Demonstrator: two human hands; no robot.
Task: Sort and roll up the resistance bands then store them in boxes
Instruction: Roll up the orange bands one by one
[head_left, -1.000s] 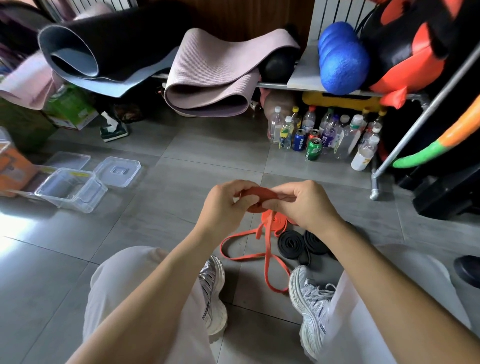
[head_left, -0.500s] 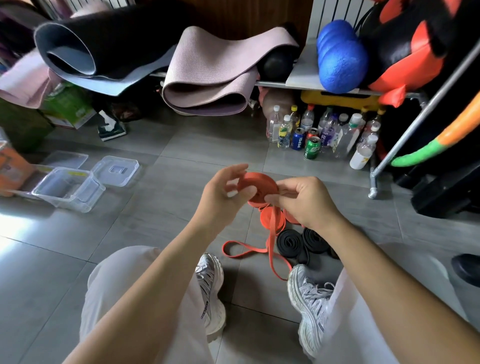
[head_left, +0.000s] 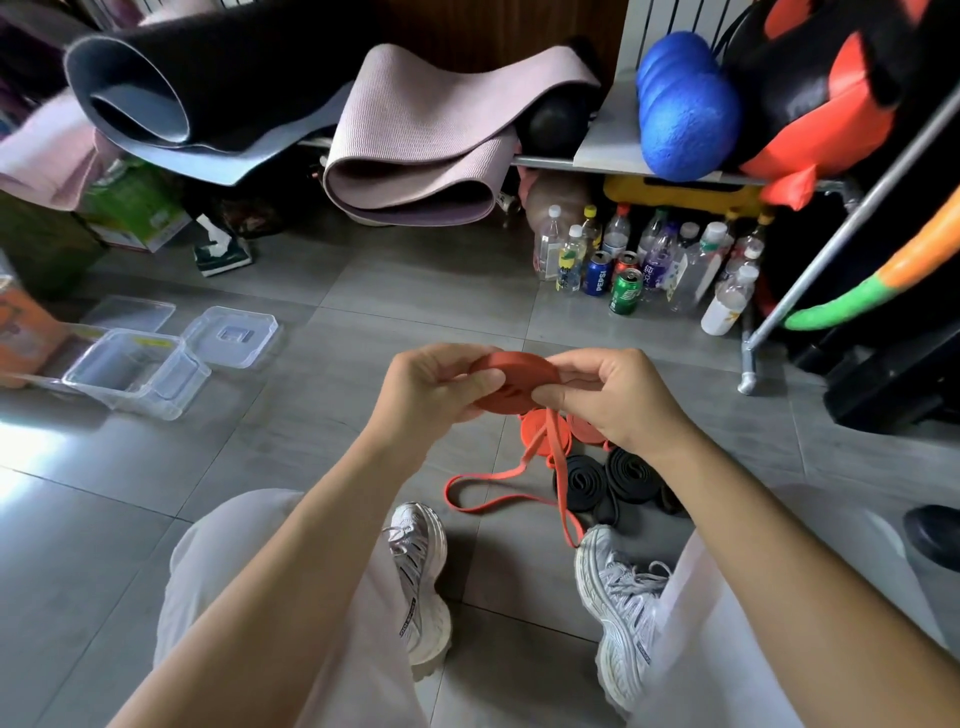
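Note:
An orange resistance band (head_left: 511, 382) is partly wound into a flat coil between my hands, above the floor. My left hand (head_left: 426, 397) pinches the coil's left side and my right hand (head_left: 605, 402) grips its right side. The band's loose tail (head_left: 498, 486) hangs down and loops on the tiles between my shoes. Rolled orange bands (head_left: 584, 428) lie on the floor under my right hand. Two rolled black bands (head_left: 605, 483) lie just nearer to me. A clear open plastic box (head_left: 137, 374) stands on the floor at the left, its lid (head_left: 231, 335) beside it.
Another clear lid (head_left: 130, 314) and an orange carton (head_left: 21, 332) lie at far left. Several bottles and cans (head_left: 639, 265) crowd under a shelf of rolled yoga mats (head_left: 415, 145) and a blue foam roller (head_left: 685, 109). A metal rack leg (head_left: 748, 364) stands at right.
The orange coil has grown a little and has turned flatter between my hands. The loose tail on the floor has shortened and shifted. My hands stay at much the same height.

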